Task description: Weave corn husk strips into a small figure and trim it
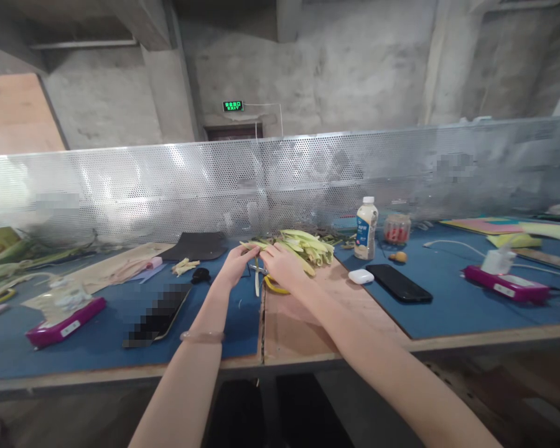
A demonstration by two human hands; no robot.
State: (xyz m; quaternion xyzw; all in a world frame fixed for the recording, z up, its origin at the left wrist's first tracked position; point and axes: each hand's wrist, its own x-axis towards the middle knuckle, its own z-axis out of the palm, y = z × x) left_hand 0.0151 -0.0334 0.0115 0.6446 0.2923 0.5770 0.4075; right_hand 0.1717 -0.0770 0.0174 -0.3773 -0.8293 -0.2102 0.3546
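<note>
A pile of yellow-green leaf strips (303, 246) lies on the brown board (298, 323) at the middle of the bench. My left hand (236, 262) and my right hand (282, 264) meet at the pile's near end. Both have curled fingers pinching one strip between them. Scissors with yellow handles (267, 281) lie on the board just under my right hand. A bangle sits on my left wrist.
A black phone (398, 283) and a white earbud case (361, 276) lie right of the board, with a drink bottle (366, 228) behind. Another phone (161, 314) and a magenta box (65, 322) are to the left. A perforated metal screen (280, 180) backs the bench.
</note>
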